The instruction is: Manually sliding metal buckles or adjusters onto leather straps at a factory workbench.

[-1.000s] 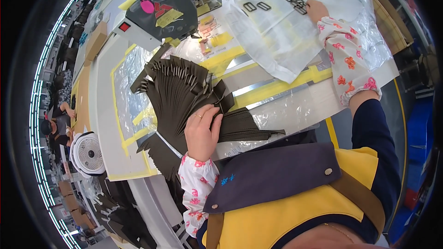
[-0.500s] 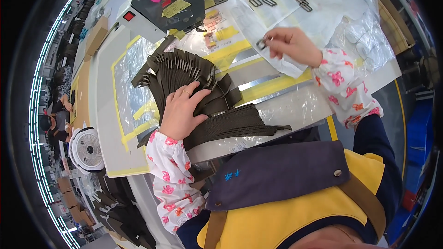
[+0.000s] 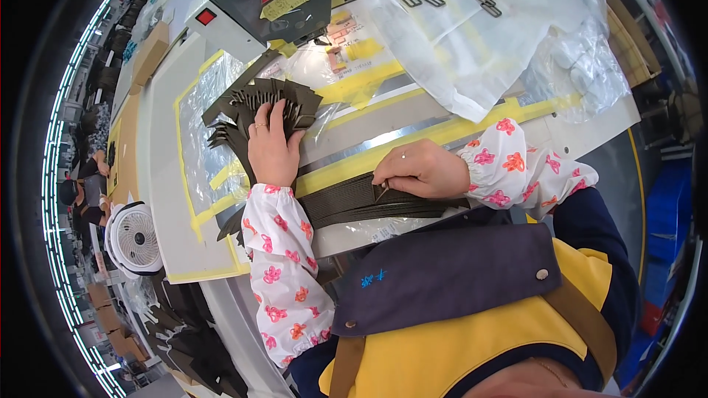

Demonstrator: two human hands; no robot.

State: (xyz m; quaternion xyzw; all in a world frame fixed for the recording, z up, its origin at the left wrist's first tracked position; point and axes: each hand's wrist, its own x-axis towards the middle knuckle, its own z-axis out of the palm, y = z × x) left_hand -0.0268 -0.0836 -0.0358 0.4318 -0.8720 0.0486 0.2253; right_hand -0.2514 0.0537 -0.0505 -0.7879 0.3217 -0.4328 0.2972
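Observation:
A stack of dark olive webbing straps [image 3: 335, 203] lies along the table's near edge, its far ends fanned into a folded pile [image 3: 295, 99]. My left hand [image 3: 273, 149] rests on this pile, fingers stretched and thumb apart. Low over the long flat part of the straps, my right hand [image 3: 422, 169] pinches a small slider buckle [image 3: 380, 191]. Fingers cover most of the buckle, and I cannot tell whether a strap passes through it. Several more dark slider buckles [image 3: 434, 0] lie on a white plastic bag [image 3: 450, 51] at the far right.
A grey machine [image 3: 273, 7] with a red switch stands at the far left. Yellow tape [image 3: 413, 136] and a metal strip cross the white table [image 3: 162, 199]. A white fan [image 3: 138, 239] is beyond its left edge. Another person [image 3: 92, 191] sits farther left.
My right hand has come from beside the white bag down to the straps with the buckle. My left hand has shifted farther up the folded pile, which now sits slightly farther left.

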